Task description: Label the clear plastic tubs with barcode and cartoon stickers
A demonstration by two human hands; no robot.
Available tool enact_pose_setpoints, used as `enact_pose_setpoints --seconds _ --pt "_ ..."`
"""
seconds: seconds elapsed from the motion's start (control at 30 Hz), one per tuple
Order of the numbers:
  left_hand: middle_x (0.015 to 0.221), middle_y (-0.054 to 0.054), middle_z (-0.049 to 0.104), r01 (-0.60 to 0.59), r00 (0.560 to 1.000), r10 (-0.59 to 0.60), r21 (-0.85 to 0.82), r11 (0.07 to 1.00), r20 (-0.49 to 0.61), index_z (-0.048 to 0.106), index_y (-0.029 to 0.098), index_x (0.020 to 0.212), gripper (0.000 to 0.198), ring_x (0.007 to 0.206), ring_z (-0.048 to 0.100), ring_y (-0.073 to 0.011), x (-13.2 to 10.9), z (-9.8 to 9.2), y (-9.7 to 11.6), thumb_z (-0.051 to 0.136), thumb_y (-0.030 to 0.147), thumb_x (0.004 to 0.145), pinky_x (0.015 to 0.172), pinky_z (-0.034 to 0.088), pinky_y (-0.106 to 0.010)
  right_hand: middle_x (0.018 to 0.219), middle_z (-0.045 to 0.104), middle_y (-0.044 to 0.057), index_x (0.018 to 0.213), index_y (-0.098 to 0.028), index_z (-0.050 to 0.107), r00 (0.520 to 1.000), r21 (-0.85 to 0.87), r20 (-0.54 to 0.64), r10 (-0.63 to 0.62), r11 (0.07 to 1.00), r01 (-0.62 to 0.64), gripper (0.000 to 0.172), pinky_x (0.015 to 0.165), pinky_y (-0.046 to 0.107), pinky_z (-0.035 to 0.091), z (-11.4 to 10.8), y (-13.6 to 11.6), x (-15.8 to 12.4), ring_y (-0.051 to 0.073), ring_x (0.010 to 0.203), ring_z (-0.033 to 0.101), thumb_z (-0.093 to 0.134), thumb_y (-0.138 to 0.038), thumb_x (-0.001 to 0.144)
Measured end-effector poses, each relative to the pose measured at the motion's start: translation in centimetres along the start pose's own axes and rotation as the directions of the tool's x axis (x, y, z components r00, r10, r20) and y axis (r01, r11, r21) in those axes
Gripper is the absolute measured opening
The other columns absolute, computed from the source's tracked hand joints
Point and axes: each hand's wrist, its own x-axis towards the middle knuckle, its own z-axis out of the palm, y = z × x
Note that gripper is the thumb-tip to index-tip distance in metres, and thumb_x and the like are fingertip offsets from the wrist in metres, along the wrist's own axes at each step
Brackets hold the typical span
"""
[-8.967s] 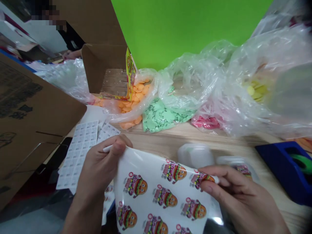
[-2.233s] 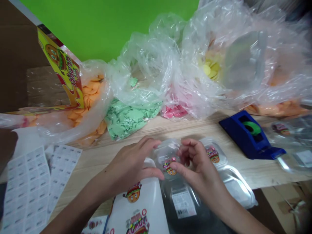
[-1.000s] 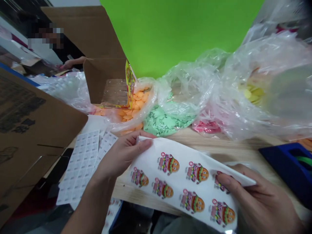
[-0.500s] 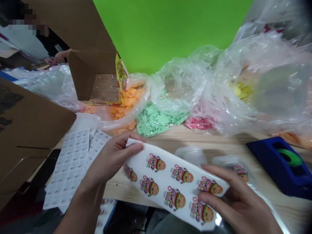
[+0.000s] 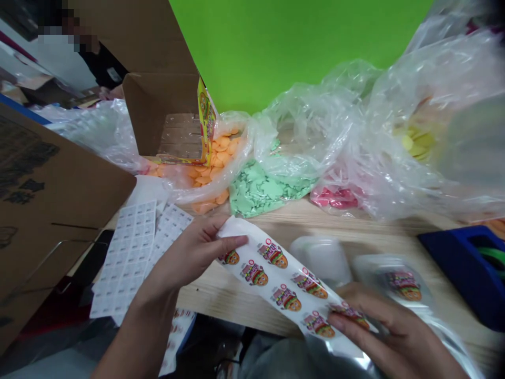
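Note:
A white sticker sheet printed with rows of burger characters stretches between my hands, tilted down to the right. My left hand pinches its upper left end, thumb on top. Its lower right end is gripped by my right hand, thumb and fingers closed over one of the stickers. Behind the sheet stands a clear plastic tub. Just beyond my right hand lies another clear container bearing one burger sticker.
Sheets of small labels lie at left beside a cardboard box. Plastic bags of orange pieces, green pieces and pink pieces line the back. A blue tape dispenser stands right. A person is at upper left.
The sheet now slants more steeply and looks narrower, its right end curling. Surroundings have shifted right in view, and the stickered container shows more fully.

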Motion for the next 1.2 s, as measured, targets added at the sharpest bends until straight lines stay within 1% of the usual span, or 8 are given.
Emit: enact_pose_setpoints --seconds 0.13,0.33,0.57,0.73,1.0,1.07,1.13,1.2 --pt "0.061 0.003 0.062 -0.052 0.999 0.050 0.121 0.991 0.017 0.065 0.017 0.065 0.008 0.057 0.056 -0.0097 -0.5 0.8 0.7 0.069 0.022 0.070 0.051 0.045 -0.016 0.095 0.069 -0.001 0.107 -0.036 0.061 0.995 -0.008 -0.040 -0.091 0.996 0.091 0.031 0.055 0.020 0.056 -0.4 -1.8 1.2 0.018 0.079 0.067 0.063 -0.038 0.077" --pt "0.063 0.006 0.062 -0.096 0.994 0.096 -0.002 0.995 0.059 0.068 0.021 0.071 0.003 0.058 0.057 -0.0080 -1.3 1.4 0.8 0.071 0.020 0.070 0.051 0.045 -0.013 0.083 0.067 -0.007 0.101 -0.035 0.058 0.950 -0.103 -0.133 -0.281 0.958 0.269 0.019 0.059 0.018 0.052 1.2 -4.9 3.5 0.010 0.069 0.064 0.057 -0.026 0.085" --pt "0.057 0.007 0.060 -0.098 0.995 0.097 -0.029 0.995 -0.025 0.068 0.022 0.068 0.008 0.050 0.051 -0.0047 -1.8 1.8 0.9 0.067 0.023 0.076 0.044 0.040 -0.008 0.100 0.068 -0.002 0.112 -0.028 0.050 0.879 -0.345 -0.206 -0.430 0.873 0.346 0.025 0.073 0.023 0.053 2.6 -4.2 3.2 0.013 0.083 0.065 0.054 -0.025 0.088" --pt "0.053 0.008 0.057 -0.097 0.995 0.095 -0.054 0.994 -0.034 0.066 0.022 0.066 0.010 0.043 0.046 -0.0033 -1.5 1.9 1.0 0.067 0.022 0.075 0.040 0.037 -0.008 0.097 0.069 0.001 0.109 -0.025 0.053 0.835 -0.461 -0.214 -0.507 0.806 0.371 0.021 0.074 0.029 0.052 2.8 -4.5 3.2 0.017 0.083 0.065 0.054 -0.024 0.087" --pt "0.056 0.006 0.050 -0.159 0.985 0.169 0.219 0.963 -0.027 0.058 0.018 0.065 0.018 0.048 0.044 -0.0063 -0.9 1.5 1.1 0.063 0.031 0.078 0.039 0.034 -0.011 0.085 0.061 0.002 0.083 -0.029 0.064 0.914 -0.033 -0.243 -0.324 0.945 0.326 0.011 0.063 0.026 0.052 1.8 -5.5 3.2 0.016 0.077 0.061 0.062 -0.019 0.079" --pt "0.054 0.007 0.046 -0.174 0.983 0.182 0.327 0.929 0.007 0.054 0.018 0.064 0.022 0.046 0.042 -0.0066 -0.4 0.3 0.9 0.059 0.033 0.080 0.038 0.032 -0.013 0.080 0.063 -0.002 0.080 -0.031 0.064 0.910 0.138 -0.340 -0.239 0.944 0.300 0.010 0.060 0.022 0.051 0.8 -4.7 2.9 0.014 0.073 0.061 0.066 -0.021 0.077" --pt "0.056 0.006 0.045 -0.266 0.964 0.226 0.478 0.837 0.140 0.053 0.018 0.064 0.023 0.049 0.044 -0.0077 0.4 -1.3 0.3 0.056 0.031 0.083 0.042 0.035 -0.015 0.077 0.064 -0.004 0.081 -0.031 0.064 0.875 0.280 -0.482 -0.034 0.941 0.191 0.008 0.057 0.017 0.049 -0.5 -3.1 2.8 0.011 0.070 0.061 0.067 -0.025 0.077" --pt "0.069 0.003 0.055 -0.423 0.903 0.255 0.606 0.674 0.346 0.057 0.019 0.070 0.018 0.065 0.054 -0.0114 1.4 -2.5 -0.4 0.053 0.027 0.086 0.059 0.044 -0.019 0.079 0.065 -0.004 0.083 -0.028 0.064 0.845 0.384 -0.503 0.181 0.923 0.030 0.006 0.061 0.015 0.048 -1.6 -1.1 3.0 0.009 0.070 0.060 0.067 -0.029 0.077"
